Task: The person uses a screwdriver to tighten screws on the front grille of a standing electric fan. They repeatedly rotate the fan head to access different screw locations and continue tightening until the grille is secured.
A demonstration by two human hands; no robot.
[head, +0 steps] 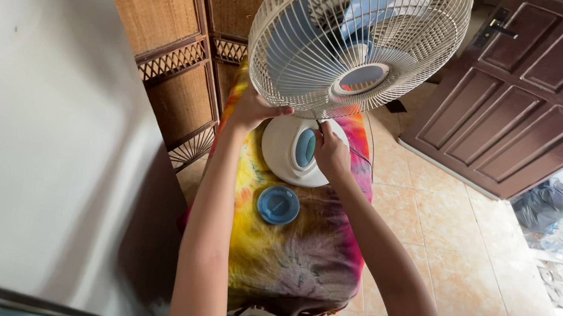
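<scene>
Left hand: we are gripping the lower rim of the fan's cream wire guard, fingers curled over the wire.
Right hand: we are pinching something at the fan's white motor housing, just below the guard; what the fingers are clasping we cannot tell.
Blue cap: lying loose just below the right hand, on the tie-dye cloth.
Around us: a rattan screen is standing beyond the left hand, a brown door beyond the right.
</scene>
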